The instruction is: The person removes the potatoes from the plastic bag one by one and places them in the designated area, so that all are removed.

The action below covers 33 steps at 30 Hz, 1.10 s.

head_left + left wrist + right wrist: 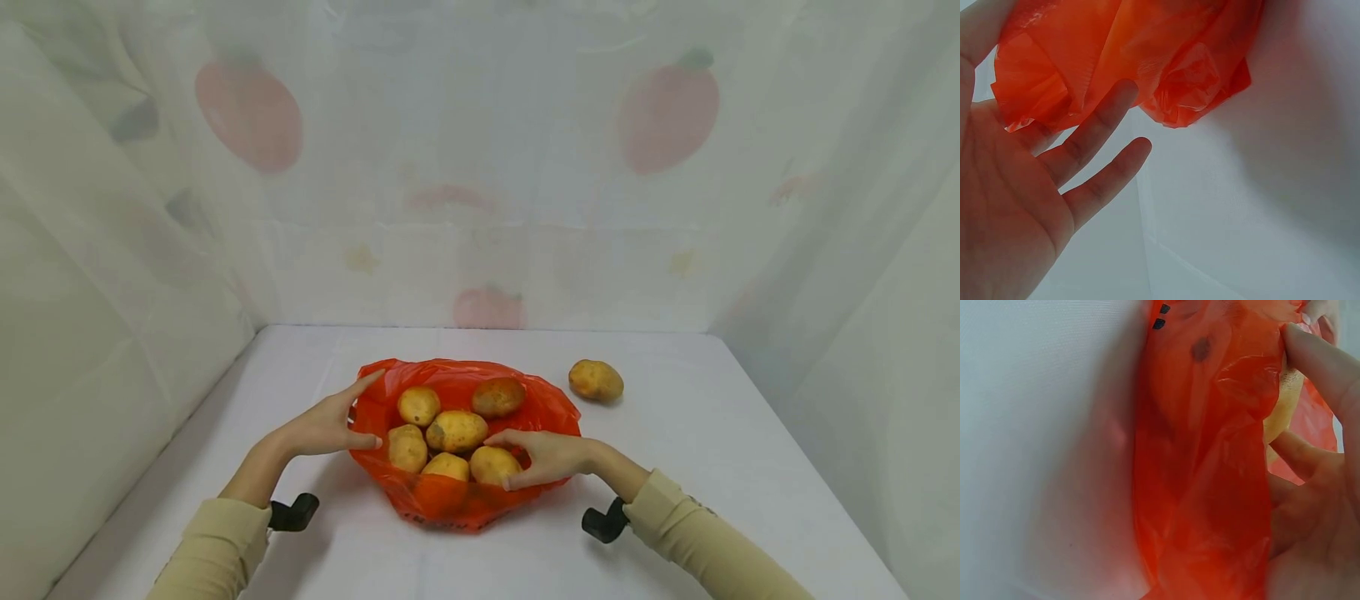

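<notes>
A red plastic bag (551,407) lies with its mouth spread wide, and several potatoes sit inside it. My right hand (551,458) reaches over the bag's right side, thumb and fingers round the front-right potato (492,465). The right wrist view shows that potato (1282,409) partly hidden behind the bag's red film (1204,456). At the bag's left rim, my left hand (326,423) has its thumb and fingers spread apart. Seen from the left wrist, its fingers (1094,144) are extended beside the outside of the bag (1191,81).
One loose potato (596,381) lies on the white table (697,467), behind and right of the bag. White curtains with faded fruit prints (487,150) hang at the back and both sides. A black wrist mount (294,512) sticks out below the left wrist.
</notes>
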Available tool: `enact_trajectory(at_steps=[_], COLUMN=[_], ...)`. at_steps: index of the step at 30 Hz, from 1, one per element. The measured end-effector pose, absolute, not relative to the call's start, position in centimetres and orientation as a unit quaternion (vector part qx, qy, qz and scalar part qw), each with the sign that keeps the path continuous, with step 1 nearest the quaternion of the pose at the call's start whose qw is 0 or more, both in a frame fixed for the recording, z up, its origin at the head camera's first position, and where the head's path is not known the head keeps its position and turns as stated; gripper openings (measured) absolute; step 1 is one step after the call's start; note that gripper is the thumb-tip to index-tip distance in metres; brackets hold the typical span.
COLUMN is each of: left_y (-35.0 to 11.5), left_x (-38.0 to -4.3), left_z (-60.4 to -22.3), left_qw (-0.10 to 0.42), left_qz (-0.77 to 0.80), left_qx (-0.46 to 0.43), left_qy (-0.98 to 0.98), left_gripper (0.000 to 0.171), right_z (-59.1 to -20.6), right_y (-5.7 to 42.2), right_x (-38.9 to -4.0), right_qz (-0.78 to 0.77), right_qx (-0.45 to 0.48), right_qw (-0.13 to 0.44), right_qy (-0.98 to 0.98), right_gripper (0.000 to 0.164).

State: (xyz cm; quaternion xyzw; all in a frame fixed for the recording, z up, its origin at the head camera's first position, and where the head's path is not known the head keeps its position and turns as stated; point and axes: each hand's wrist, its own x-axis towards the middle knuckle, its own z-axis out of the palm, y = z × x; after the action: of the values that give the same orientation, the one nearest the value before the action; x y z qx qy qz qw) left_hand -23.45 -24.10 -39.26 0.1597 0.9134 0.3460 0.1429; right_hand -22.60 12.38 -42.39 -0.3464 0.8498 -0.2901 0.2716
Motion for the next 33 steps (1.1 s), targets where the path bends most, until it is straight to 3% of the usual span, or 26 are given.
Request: enact_trajectory(at_steps=[33], left_y=[-24.2], left_x=[-23.5], left_z=[-39.4], left_qw=[0.138], left_qz=[0.342], left_qx=[0.164], left_qy=[0.915], left_gripper=[0.093], right_z=[-41.5], right_y=[12.9], right_x=[-22.9], right_qz=[-0.387], right_qx=[-0.314], right_qw=[0.227], right_qy=[0.837], right_gripper=[0.063])
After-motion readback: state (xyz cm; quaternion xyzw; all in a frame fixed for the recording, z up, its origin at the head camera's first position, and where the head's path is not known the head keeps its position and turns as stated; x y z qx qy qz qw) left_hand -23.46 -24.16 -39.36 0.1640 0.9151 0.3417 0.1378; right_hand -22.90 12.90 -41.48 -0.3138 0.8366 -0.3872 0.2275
